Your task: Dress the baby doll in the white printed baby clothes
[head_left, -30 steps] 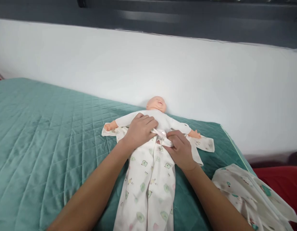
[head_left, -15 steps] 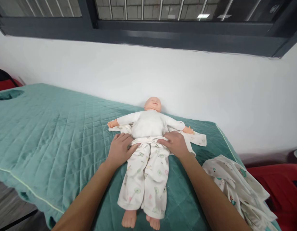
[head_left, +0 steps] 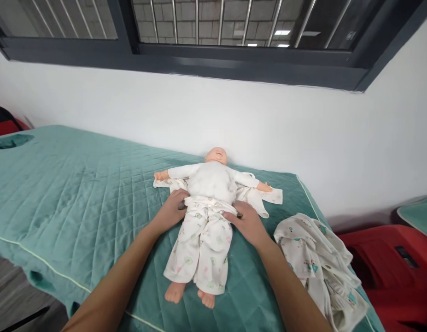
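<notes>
A baby doll [head_left: 213, 180] lies on its back with its head toward the wall, arms spread, in a white long-sleeved top. It wears printed white baby pants [head_left: 199, 240], with both bare feet out of the cuffs. At the waistband on the doll's left-hand side of the picture, my left hand [head_left: 172, 210] is closed, its fingertips partly hidden by the cloth. My right hand [head_left: 248, 222] grips the waistband at the opposite hip, thumb lying on the front. An opened printed baby shirt [head_left: 253, 196] is spread beneath the doll's back and arms.
A green quilted cover [head_left: 85, 198] spreads over the bed. Crumpled printed baby clothes [head_left: 313, 263] lie at the right edge, beside a red plastic object [head_left: 400, 272]. Behind the bed rise a white wall [head_left: 285, 124] and a dark-framed barred window [head_left: 206, 57].
Both hands have shifted outward from the front of the waistband to the hips. The waistband looks higher and more bunched at the belly. The camera view has moved slightly.
</notes>
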A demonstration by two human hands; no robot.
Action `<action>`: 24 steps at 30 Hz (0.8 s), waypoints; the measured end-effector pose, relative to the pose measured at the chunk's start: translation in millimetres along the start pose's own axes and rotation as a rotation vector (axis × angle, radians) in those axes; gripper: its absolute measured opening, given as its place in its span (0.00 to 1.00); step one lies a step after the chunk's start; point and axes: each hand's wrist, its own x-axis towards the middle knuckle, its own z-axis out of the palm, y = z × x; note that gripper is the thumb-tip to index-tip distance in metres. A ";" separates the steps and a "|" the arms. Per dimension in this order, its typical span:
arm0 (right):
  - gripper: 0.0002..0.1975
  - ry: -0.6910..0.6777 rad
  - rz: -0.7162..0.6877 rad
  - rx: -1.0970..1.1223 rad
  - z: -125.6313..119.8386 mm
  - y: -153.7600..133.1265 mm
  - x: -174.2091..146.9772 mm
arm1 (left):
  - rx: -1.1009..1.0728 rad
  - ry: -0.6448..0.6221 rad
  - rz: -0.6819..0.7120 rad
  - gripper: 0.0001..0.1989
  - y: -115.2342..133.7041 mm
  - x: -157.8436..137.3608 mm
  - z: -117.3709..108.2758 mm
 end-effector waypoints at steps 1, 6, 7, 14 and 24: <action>0.22 -0.006 0.039 0.038 0.2 -2.3 -3.1 | 0.002 0.002 -0.002 0.05 0.7 3.8 1.7; 0.34 -0.028 0.199 0.384 -0.8 -2.8 -10.9 | -0.002 0.035 -0.052 0.03 7.1 28.1 9.9; 0.38 -0.018 0.218 0.433 -0.8 -1.4 -10.4 | -0.001 0.050 -0.060 0.03 8.0 32.7 11.9; 0.25 0.112 0.184 0.335 12.3 3.8 -0.1 | 0.052 0.129 -0.111 0.05 7.0 38.7 20.8; 0.08 0.425 -0.051 -0.039 35.1 -21.8 -11.8 | -0.001 0.349 -0.168 0.03 38.4 -52.3 21.3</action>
